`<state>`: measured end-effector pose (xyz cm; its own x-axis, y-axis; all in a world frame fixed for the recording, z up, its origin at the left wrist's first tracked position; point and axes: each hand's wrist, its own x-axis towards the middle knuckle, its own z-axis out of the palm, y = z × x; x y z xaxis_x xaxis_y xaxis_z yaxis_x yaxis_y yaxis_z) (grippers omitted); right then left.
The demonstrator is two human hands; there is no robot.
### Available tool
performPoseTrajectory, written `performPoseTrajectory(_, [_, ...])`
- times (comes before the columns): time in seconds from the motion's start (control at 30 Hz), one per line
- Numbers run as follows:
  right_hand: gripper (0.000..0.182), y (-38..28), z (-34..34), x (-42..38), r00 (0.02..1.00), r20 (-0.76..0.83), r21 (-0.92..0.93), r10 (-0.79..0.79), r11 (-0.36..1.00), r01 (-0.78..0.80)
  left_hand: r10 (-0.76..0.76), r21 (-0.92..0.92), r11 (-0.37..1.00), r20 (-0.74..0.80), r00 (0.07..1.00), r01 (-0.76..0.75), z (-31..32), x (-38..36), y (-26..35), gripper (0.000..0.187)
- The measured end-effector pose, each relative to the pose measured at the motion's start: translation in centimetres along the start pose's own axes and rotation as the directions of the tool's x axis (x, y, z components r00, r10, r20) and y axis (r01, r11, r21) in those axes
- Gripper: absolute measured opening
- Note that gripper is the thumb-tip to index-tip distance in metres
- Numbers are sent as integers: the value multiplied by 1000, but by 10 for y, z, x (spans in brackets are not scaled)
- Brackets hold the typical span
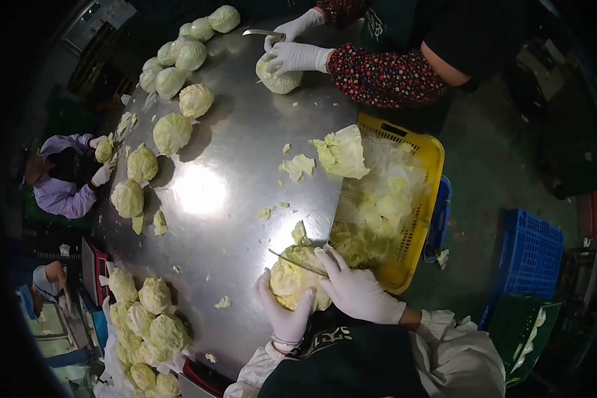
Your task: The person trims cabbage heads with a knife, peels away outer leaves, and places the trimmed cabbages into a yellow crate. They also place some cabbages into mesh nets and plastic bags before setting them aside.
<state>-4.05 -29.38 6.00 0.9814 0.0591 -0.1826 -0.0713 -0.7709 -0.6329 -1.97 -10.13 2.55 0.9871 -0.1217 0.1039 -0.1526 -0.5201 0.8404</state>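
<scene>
Metal table (245, 152): at its near edge, cabbage (286, 280) cupped by left hand (289, 317), knife (298, 264) across it in right hand (357, 286); beside its right edge, yellow crate (434, 159) of leaves (386, 202); at its far end, co-worker's hands (302, 58) on another cabbage (282, 81).

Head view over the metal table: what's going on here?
The person's gloved left hand holds a cabbage at the near edge of the metal table, and the right hand holds a knife across its top. A yellow crate of loose leaves sits beside the table. Further along, a co-worker's gloved hands hold another cabbage and a second knife.
</scene>
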Motion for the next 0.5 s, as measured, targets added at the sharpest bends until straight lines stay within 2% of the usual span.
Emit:
performPoseTrajectory(0.13, [55, 3, 9, 1, 998, -54, -32, 14, 999, -16, 5, 19, 1000, -6, 1000, -4, 4, -1, 4, 87])
performPoseTrajectory(0.2, [48, 7, 15, 3, 983, -183, -26, -24, 999, 19, 9, -13, 1000, -28, 1000, -9, 5, -5, 2, 87])
performPoseTrajectory(0.23, [48, 12, 15, 7, 983, -181, -27, -23, 999, 18, 7, -15, 1000, -27, 1000, -8, 4, -6, 1, 87])
performPoseTrajectory(0.3, [39, 28, 10, 26, 977, -140, 62, 163, 986, -156, 85, 53, 994, 89, 992, -90, -2, -5, 1, 89])
performPoseTrajectory(0.33, [33, 45, 16, 36, 967, -230, 136, 112, 987, -82, 83, 56, 995, 88, 993, -88, -6, -4, -5, 89])
performPoseTrajectory(0.37, [32, 51, 12, 43, 973, -124, 190, 195, 967, -169, 91, 17, 995, 111, 990, -94, -10, -4, -13, 89])
performPoseTrajectory(0.43, [30, 67, 21, 51, 955, -196, 298, 221, 942, -157, 101, -23, 995, 129, 986, -99, -15, -1, -17, 88])
performPoseTrajectory(0.47, [30, 82, 34, 54, 957, -195, 296, 215, 943, -151, -34, -273, 959, 169, 985, 80, -17, 1, -13, 88])
performPoseTrajectory(0.5, [29, 98, 49, 58, 941, -220, 306, 257, 934, -183, -152, -492, 833, 237, 959, 253, -22, 4, -12, 89])
